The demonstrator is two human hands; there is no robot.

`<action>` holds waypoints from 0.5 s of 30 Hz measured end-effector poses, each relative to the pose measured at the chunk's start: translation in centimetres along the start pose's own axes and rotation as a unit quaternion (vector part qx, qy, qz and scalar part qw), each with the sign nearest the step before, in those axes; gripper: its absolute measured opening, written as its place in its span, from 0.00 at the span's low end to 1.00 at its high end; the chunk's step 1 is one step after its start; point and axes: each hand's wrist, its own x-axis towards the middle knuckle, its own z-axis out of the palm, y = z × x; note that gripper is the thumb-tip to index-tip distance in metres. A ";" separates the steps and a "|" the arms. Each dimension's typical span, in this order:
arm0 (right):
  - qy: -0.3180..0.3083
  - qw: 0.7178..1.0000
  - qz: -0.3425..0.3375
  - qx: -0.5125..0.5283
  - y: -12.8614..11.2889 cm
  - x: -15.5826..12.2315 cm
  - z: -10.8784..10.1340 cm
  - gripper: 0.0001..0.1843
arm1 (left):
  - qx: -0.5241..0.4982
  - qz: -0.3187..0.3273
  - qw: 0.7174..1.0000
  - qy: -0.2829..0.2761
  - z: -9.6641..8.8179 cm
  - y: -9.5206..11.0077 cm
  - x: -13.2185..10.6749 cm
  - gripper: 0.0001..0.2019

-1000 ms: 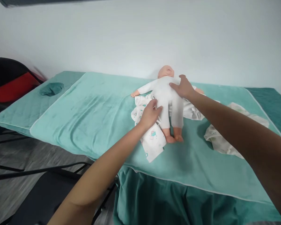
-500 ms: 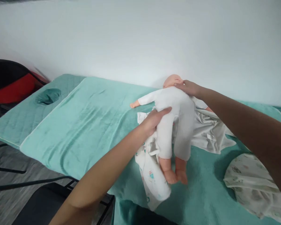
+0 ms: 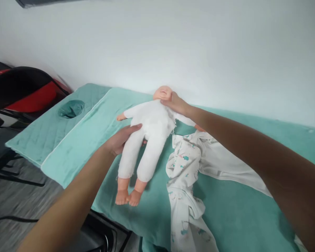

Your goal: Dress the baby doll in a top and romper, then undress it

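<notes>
A baby doll [image 3: 147, 134] in a white bodysuit hangs face up above the teal towel [image 3: 94, 133], its bare feet pointing toward me. My left hand [image 3: 120, 140] grips the doll under its hip and thigh. My right hand [image 3: 174, 104] holds it at the neck and shoulder, just below the bald head. A white patterned baby garment [image 3: 186, 175] lies spread on the towel to the right of the doll, no longer under it.
The towel covers a teal massage table [image 3: 36, 136] with a face hole [image 3: 70, 108] at the left end. A black and red chair [image 3: 26, 94] stands at far left. A white wall rises right behind the table. Dark floor lies below left.
Both hands have lifted the doll off the patterned garment and carried it to the left. My right hand shifted from its chest to its neck. The garment stays on the towel.
</notes>
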 end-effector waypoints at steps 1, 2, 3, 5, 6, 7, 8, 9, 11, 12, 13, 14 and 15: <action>0.001 1.000 0.005 -0.007 0.3 0.6 0.9 0.40 | 0.000 0.000 1.000 0.005 -0.8 -0.4 0.1 0.21; 0.002 1.000 0.010 -0.011 0.6 1.1 1.7 0.43 | 0.001 0.000 1.000 0.009 -1.5 -0.9 0.3 0.20; 0.003 1.000 0.013 -0.012 0.9 1.4 2.2 0.45 | 0.002 -0.001 1.000 0.010 -2.1 -1.4 0.6 0.20; 0.006 1.000 0.019 -0.010 1.7 1.5 2.5 0.50 | 0.001 -0.002 1.000 0.007 -2.8 -2.3 1.1 0.20; 0.005 1.000 0.027 -0.011 2.2 1.2 2.3 0.51 | -0.002 0.001 1.000 0.005 -2.9 -2.7 1.2 0.21; 0.003 0.999 0.041 -0.019 2.7 0.6 1.9 0.53 | -0.005 0.005 1.000 0.005 -3.0 -3.0 1.3 0.22; 0.000 0.998 0.061 -0.035 3.3 -0.1 1.2 0.54 | -0.005 0.011 1.000 0.009 -3.0 -3.3 1.3 0.23; -0.002 0.994 0.087 -0.061 3.9 -1.1 0.2 0.54 | 0.002 0.016 1.000 0.021 -3.0 -3.5 1.1 0.25; 0.012 0.982 0.132 -0.133 5.2 -3.6 -2.3 0.52 | 0.048 0.032 0.995 0.078 -2.7 -3.6 0.4 0.27; 0.032 0.973 0.146 -0.174 5.8 -5.1 -3.9 0.48 | 0.093 0.054 0.985 0.135 -2.4 -3.7 -0.2 0.26; 0.060 0.961 0.159 -0.220 6.4 -6.9 -5.5 0.43 | 0.148 0.096 0.963 0.205 -1.8 -3.7 -1.0 0.26; 0.078 0.945 0.164 -0.273 7.1 -8.7 -7.2 0.37 | 0.206 0.154 0.927 0.274 -1.0 -3.9 -1.9 0.25; 0.092 0.923 0.173 -0.331 7.7 -10.7 -8.8 0.32 | 0.262 0.217 0.883 0.324 0.1 -4.2 -2.9 0.23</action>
